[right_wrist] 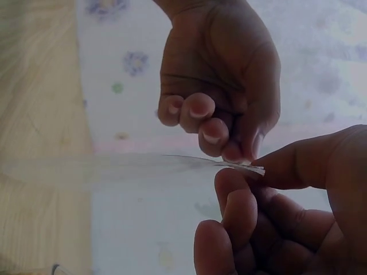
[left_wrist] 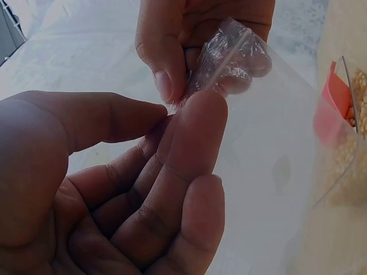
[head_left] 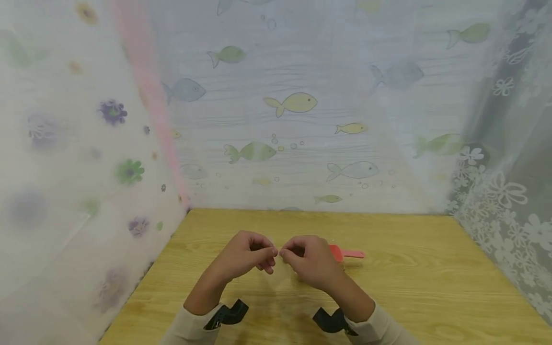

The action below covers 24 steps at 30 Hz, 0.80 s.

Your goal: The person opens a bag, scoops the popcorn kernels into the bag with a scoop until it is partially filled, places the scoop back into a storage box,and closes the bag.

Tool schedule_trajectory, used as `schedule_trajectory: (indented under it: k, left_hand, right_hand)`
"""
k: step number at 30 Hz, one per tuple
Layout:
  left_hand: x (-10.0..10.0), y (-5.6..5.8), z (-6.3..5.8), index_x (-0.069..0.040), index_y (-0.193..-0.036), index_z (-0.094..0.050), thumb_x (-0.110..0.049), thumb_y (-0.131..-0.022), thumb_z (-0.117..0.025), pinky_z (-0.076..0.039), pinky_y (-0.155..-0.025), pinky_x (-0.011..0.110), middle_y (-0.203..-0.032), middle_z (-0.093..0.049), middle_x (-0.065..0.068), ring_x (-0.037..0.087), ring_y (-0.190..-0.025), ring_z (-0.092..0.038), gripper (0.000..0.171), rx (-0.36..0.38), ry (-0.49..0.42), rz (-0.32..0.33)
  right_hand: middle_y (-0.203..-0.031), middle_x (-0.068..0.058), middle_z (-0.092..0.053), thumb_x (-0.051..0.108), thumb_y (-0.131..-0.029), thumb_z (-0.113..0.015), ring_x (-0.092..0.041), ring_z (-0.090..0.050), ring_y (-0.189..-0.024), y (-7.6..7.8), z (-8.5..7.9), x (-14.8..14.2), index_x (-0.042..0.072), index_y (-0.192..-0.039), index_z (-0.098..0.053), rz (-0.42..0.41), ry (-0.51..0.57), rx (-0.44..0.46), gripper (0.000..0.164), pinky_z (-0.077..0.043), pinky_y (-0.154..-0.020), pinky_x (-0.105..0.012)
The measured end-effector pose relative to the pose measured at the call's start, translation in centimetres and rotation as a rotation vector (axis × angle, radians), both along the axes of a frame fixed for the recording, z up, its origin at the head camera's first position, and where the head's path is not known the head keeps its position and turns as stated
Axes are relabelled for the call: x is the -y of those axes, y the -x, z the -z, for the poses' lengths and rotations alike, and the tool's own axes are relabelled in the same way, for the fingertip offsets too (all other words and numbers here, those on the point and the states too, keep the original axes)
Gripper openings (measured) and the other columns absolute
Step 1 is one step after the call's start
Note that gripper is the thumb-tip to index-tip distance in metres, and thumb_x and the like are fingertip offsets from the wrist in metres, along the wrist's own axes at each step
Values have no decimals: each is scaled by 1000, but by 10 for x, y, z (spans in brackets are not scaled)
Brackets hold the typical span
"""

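Note:
A thin clear plastic bag [left_wrist: 258,149] hangs between the two hands and is barely visible in the head view. My left hand [head_left: 247,254] pinches its top edge between thumb and fingertips. Close by, my right hand [head_left: 314,263] pinches the same edge, the fingertips of both hands almost meeting. Crumpled film of the bag shows by the right hand's fingers in the left wrist view. In the right wrist view the bag [right_wrist: 132,166] appears nearly edge-on, stretching away to the left.
Behind the right hand lies a red scoop [head_left: 353,254] with a pink handle. It rests in a clear container of pale yellow grains [left_wrist: 360,94], partly cut off in the left wrist view. A wooden table [head_left: 409,287] lies beneath, with patterned curtains [head_left: 302,143] around it.

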<state>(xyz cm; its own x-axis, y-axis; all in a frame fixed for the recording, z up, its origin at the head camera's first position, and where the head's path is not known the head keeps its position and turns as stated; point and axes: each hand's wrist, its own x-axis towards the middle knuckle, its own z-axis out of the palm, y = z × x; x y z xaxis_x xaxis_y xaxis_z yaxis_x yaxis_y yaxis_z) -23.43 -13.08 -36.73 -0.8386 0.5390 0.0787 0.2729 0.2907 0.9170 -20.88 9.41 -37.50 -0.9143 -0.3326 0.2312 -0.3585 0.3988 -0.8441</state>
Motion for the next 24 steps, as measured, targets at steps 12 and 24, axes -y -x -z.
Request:
schedule_trajectory:
  k: [12,24]
  left_hand:
    - [-3,0,5,-7,-93,-74,-22,-103,-65,-61,-64,35,-79,-73,7,25,-71,-74,20,-13,54,-38]
    - [-4,4,6,-11,-93,-78,-45,-99,-69,-63,-68,40,-80,-74,9,26,-72,-76,36,32,72,-51]
  right_hand:
    - [-81,-1,-71,24,-101,-68,-16,-62,-64,4,5,-1,16,-93,-78,8,27,29,15,-55,-56,-31]
    - [-77,0,-70,31,-102,-67,-17,-62,-62,7,8,2,16,-94,-78,15,43,56,20,-54,-53,-32]
